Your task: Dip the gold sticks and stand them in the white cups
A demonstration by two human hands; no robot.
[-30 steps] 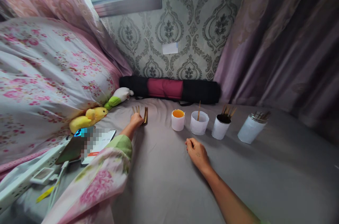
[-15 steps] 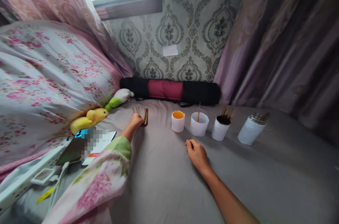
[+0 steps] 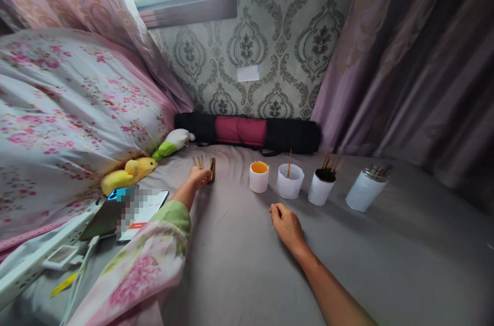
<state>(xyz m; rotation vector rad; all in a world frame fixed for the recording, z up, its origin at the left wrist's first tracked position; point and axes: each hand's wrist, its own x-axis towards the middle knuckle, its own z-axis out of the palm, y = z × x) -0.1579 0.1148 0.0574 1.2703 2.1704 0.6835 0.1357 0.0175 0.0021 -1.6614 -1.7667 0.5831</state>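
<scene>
On grey sheet (image 3: 239, 269) | left hand (image 3: 199, 177) outstretched, apparently gripping sticks (image 3: 212, 168) | right hand (image 3: 287, 224) flat, empty

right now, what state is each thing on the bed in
left hand, closed on the sticks
right hand, empty, resting on the sheet
orange cup, upright, no sticks
clear cup, upright, one stick inside
dark cup, upright, several sticks
rightmost cup, standing, several sticks
</scene>
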